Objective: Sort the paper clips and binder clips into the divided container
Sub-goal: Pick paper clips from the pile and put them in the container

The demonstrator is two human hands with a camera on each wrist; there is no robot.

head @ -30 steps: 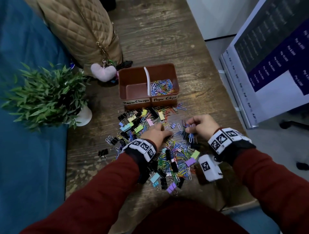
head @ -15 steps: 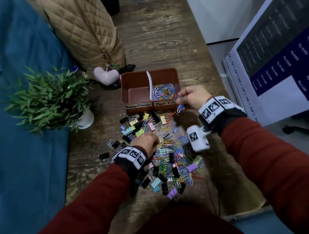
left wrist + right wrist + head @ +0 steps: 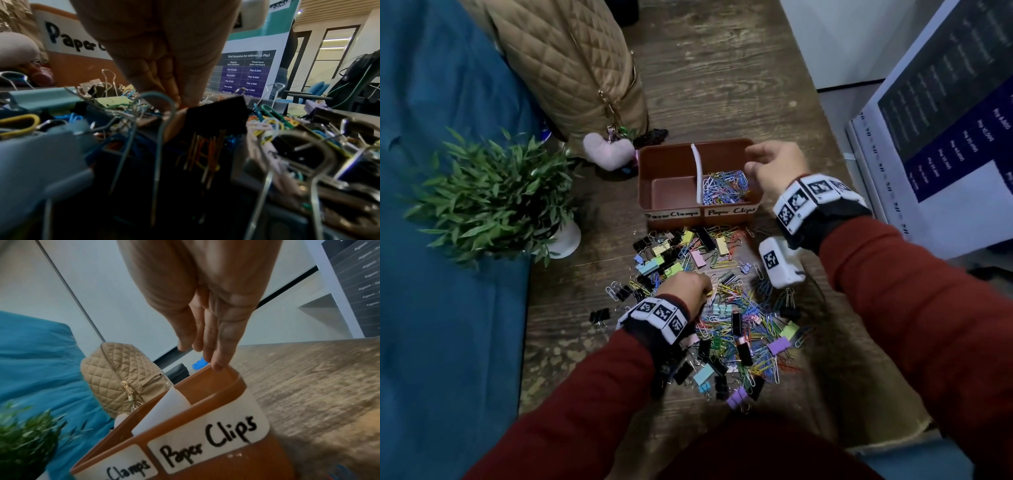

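A brown divided container (image 3: pixel 645 178) (image 3: pixel 226 467) stands at the far side of the wooden table. Its left compartment, labelled Paper Clamps, is bare. The right one, labelled Paper Clips, holds coloured paper clips (image 3: pixel 726 186). My right hand (image 3: pixel 756 164) (image 3: pixel 205 353) hovers over that right compartment, fingers straight, nothing in it. A mixed pile of paper clips and binder clips (image 3: pixel 743 329) lies in front of the container. My left hand (image 3: pixel 688 286) (image 3: pixel 180 110) is down in the pile, pinching a black binder clip (image 3: pixel 218 116).
A potted plant (image 3: pixel 489 195) stands left of the pile. A quilted tan bag (image 3: pixel 571 68) with a pink heart charm (image 3: pixel 607 150) sits behind the container. A blue cushion (image 3: pixel 431 274) borders the table's left edge, and a printed banner (image 3: pixel 945 120) leans at the right.
My right hand rose from the pile with paper clips, travelled to the right compartment and now hangs open over it. My left hand stayed in the pile, shifting slightly left.
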